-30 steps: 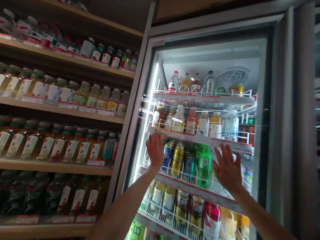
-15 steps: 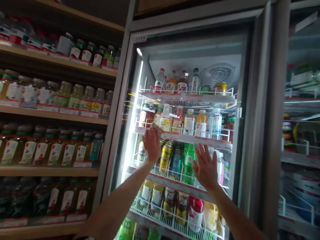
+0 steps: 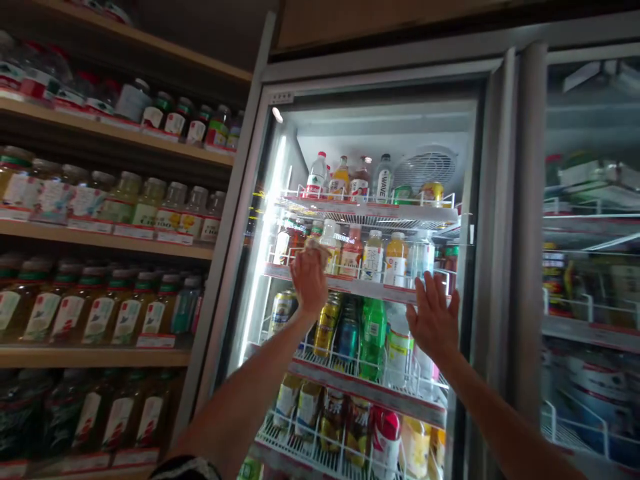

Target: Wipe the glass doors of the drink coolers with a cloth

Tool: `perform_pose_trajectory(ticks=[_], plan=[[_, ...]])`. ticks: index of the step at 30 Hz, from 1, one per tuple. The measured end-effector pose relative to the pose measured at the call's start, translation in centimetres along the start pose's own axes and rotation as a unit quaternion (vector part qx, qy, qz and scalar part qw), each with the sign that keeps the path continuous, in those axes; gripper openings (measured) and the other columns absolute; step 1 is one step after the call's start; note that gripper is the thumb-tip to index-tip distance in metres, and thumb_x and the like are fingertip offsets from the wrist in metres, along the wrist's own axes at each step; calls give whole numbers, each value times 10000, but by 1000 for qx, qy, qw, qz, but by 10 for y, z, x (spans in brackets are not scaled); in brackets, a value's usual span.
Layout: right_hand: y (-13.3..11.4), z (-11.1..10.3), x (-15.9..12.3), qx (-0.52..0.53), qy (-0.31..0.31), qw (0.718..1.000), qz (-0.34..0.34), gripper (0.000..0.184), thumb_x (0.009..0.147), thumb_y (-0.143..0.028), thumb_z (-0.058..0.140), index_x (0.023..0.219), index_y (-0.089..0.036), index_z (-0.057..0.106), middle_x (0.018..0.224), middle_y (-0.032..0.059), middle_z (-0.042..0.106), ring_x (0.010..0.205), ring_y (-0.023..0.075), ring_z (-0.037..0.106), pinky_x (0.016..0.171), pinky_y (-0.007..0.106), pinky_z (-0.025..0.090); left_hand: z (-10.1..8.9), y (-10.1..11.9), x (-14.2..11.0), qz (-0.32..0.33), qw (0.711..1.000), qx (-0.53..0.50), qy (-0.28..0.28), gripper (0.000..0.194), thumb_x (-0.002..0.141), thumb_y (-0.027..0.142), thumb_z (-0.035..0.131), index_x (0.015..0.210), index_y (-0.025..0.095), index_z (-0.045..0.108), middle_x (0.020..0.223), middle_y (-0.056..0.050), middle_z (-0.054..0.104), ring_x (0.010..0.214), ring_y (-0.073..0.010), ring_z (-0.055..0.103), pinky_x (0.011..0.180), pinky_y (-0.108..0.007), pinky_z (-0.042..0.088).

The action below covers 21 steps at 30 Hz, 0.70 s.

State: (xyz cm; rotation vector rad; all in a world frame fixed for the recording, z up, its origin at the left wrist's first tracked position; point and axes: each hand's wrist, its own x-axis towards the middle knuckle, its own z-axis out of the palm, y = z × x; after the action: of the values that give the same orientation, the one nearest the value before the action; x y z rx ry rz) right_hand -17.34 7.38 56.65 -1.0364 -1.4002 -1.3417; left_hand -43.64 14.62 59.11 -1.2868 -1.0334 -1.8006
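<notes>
My left hand (image 3: pixel 309 285) reaches up to the glass door (image 3: pixel 345 120) of a lit drinks fridge. Its fingers press a pale, crumpled cloth (image 3: pixel 317 249) in front of the second shelf's bottles. Farther right, my right hand (image 3: pixel 434 315) is open, its fingers stretched and palm toward the glass, holding nothing. Whether that palm touches the glass I cannot tell. Behind the door, a green bottle (image 3: pixel 373 337) and a gold can (image 3: pixel 327 323) stand between my two hands.
Wooden shelves (image 3: pixel 100 233) with rows of bottled drinks stand on the left. A grey metal door frame (image 3: pixel 506 233) runs up the right side. Past it is a second glass-fronted fridge (image 3: pixel 593 267) with stocked shelves.
My right hand has shifted rightward and a little upward across the door. My left hand, with the cloth, has moved slightly up and right. The camera view has also shifted a little.
</notes>
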Motion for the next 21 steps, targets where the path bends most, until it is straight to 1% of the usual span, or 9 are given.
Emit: perform_pose_trajectory(ticks=[3,5,6,9,11,13,17,19,21], plan=[[-2,-1,-2,1,7,1000,2,549,902,-331,374,1414,-151,292,1442,147,357,1383,259,231,1113,522,153,-1,41,-18,222,968,-38,-114,434,873,253,399,1303,269,456,1402,-23,441,1360,-196,283,1121,-424,240],[-2,-2,-1,5,7,1000,-2,545,901,-328,375,1410,-150,296,1435,147,368,1385,252,228,1114,515,154,-7,33,-12,279,947,-35,-154,439,868,237,398,1303,243,459,1416,-37,423,1361,-213,281,1118,-440,241],[-2,-2,-1,7,7,1000,-3,544,900,-328,375,1408,-151,298,1433,146,373,1385,248,227,1116,512,150,-11,20,-4,248,957,-21,-149,430,866,237,396,1289,232,474,1404,-46,437,1351,-219,302,1108,-438,259],[-2,-3,0,18,7,1000,2,553,897,-337,375,1413,-161,286,1437,136,369,1386,242,225,1121,507,136,-19,-20,23,52,995,38,-77,440,878,238,347,1289,139,470,1369,-143,460,1327,-272,341,1067,-491,301],[-3,-2,0,21,9,1000,6,571,893,-336,382,1425,-167,262,1448,130,352,1387,241,222,1123,504,129,-16,-22,29,-28,997,59,-39,464,886,237,312,1301,79,445,1365,-204,442,1332,-314,320,1042,-545,301],[-3,-1,-1,18,12,1000,6,587,890,-324,392,1436,-171,238,1460,124,333,1389,240,217,1123,501,126,-7,3,19,12,998,44,-47,458,886,236,318,1302,99,451,1378,-185,433,1346,-312,291,1053,-544,287],[1,0,-3,-4,18,1000,-10,611,889,-306,404,1449,-178,198,1459,123,336,1383,238,232,1119,492,142,11,69,-5,224,969,-36,-94,444,866,238,401,1306,229,455,1420,-52,414,1373,-234,250,1115,-461,236],[2,1,-3,-17,17,1000,-17,622,890,-300,404,1455,-179,175,1456,128,338,1381,242,239,1114,491,157,12,68,2,259,959,-57,-102,448,862,239,406,1307,246,449,1420,-36,415,1371,-219,257,1119,-449,235],[2,0,-3,-23,15,999,-17,631,891,-295,402,1460,-182,154,1464,128,322,1383,247,233,1112,494,163,9,35,22,199,975,-51,-88,433,865,245,389,1292,239,466,1403,-49,436,1357,-226,287,1110,-459,251]])
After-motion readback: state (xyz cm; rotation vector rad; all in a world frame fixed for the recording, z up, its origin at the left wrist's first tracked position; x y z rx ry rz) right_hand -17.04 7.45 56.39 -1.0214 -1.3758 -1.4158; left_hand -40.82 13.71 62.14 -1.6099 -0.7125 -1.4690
